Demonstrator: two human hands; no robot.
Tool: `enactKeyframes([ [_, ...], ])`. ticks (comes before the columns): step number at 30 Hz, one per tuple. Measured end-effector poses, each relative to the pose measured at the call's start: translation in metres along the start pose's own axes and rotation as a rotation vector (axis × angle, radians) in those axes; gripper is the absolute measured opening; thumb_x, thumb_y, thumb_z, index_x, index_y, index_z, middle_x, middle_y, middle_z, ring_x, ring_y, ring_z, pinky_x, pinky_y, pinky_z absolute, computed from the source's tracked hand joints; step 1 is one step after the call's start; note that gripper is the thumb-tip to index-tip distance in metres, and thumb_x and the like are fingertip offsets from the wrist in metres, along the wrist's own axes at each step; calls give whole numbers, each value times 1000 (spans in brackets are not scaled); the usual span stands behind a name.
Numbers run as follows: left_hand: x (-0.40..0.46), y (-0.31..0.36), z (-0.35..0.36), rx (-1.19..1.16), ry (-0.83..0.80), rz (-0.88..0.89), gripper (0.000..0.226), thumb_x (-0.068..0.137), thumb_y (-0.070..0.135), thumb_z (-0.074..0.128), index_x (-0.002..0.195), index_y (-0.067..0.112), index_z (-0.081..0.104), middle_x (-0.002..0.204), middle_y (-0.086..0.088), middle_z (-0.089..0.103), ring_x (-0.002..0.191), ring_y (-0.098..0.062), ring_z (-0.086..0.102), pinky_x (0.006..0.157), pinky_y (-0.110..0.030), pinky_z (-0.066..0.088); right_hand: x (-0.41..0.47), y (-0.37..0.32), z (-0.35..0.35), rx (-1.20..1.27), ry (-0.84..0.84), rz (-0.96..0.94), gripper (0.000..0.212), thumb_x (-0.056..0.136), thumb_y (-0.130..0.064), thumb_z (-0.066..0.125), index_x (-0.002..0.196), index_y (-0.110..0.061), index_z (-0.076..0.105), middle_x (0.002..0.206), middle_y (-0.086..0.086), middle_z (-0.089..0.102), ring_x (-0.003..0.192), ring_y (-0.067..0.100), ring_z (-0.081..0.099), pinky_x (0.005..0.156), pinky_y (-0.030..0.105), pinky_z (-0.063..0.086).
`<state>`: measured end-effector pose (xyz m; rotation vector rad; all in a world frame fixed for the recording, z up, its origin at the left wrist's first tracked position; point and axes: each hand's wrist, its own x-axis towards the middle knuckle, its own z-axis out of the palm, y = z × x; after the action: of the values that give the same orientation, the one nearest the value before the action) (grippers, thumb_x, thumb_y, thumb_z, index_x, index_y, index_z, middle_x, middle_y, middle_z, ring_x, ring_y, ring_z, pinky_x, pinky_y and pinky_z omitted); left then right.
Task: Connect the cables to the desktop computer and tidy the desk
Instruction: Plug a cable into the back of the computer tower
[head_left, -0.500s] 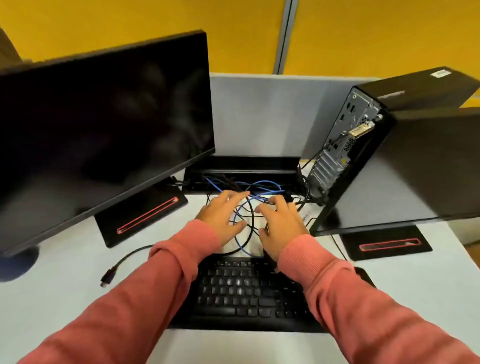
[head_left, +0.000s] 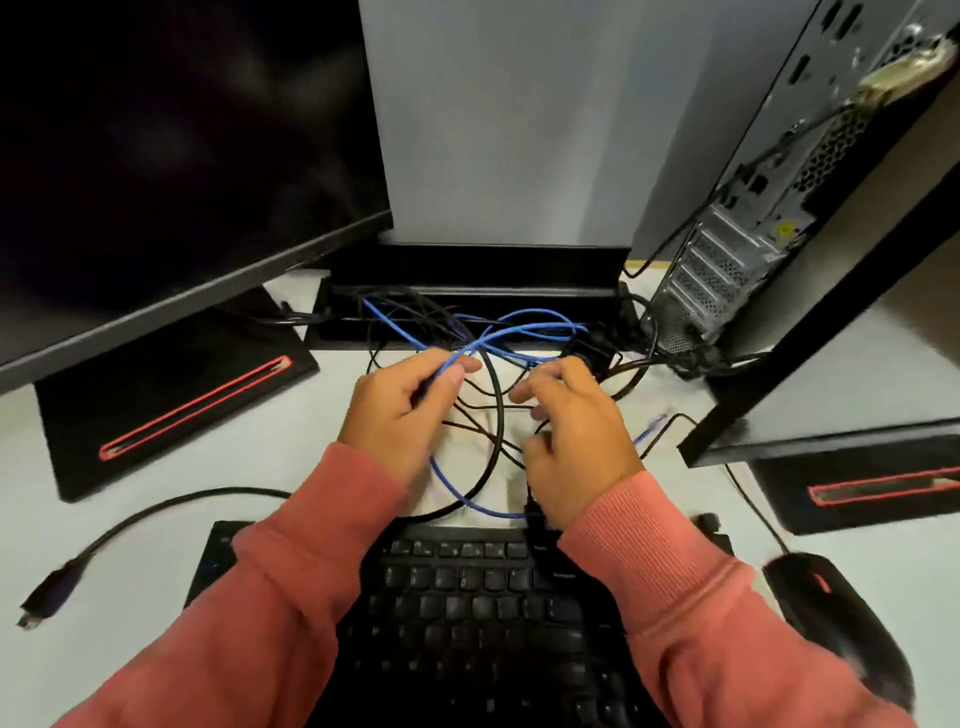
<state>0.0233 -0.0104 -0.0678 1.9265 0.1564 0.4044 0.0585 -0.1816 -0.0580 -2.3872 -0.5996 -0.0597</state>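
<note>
Cables (head_left: 498, 410) | spill from tray (head_left: 332, 325) | left hand (head_left: 400, 410) pinches blue cable (head_left: 519, 332) | right hand (head_left: 576, 441) curled, grip unclear

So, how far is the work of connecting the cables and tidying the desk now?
Early stage. Done: some black cables already reach the back panel of the black desktop computer tower. In hand: the left hand pinches the thin blue network cable; the right hand works in the tangle of thin black cables. Left: the loose black cable with a dark plug lies unplugged, and the tangle needs sorting.
</note>
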Motion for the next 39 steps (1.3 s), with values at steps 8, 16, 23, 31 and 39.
enactKeyframes([
  [8,-5,-1,8,-298,135,26,26,107,12,47,107,14,73,50,13,31,46,-7,28,49,-30,26,-9,-2,-10,36,143,-137,44,75,19,48,98,-17,62,110,-7,50,87,17,60,79,39,55],
  [16,-2,13,-11,-421,282,-58,31,107,6,41,110,20,69,58,-2,24,43,-8,24,43,-25,22,-12,-28,-49,610,208,-30,42,84,17,62,96,-23,68,114,3,59,80,21,72,65,19,56],
  [23,-20,-15,-2,-370,262,-91,38,106,2,42,119,28,67,60,-3,49,47,-15,37,43,-22,33,-1,-37,-47,841,89,-66,50,82,26,57,98,-20,67,125,7,61,100,15,73,79,25,58],
  [31,-22,-34,-1,-84,241,88,46,101,20,54,141,44,53,100,9,67,85,-7,64,77,-16,48,23,-34,-32,816,-25,-83,51,75,30,45,98,-10,66,105,15,70,99,22,71,74,21,56],
  [39,-25,-13,0,271,261,450,55,85,17,63,139,26,59,122,8,55,115,-13,51,101,-26,40,3,-36,-26,400,-38,-241,48,78,13,52,103,-28,59,110,-7,63,76,21,69,84,47,57],
])
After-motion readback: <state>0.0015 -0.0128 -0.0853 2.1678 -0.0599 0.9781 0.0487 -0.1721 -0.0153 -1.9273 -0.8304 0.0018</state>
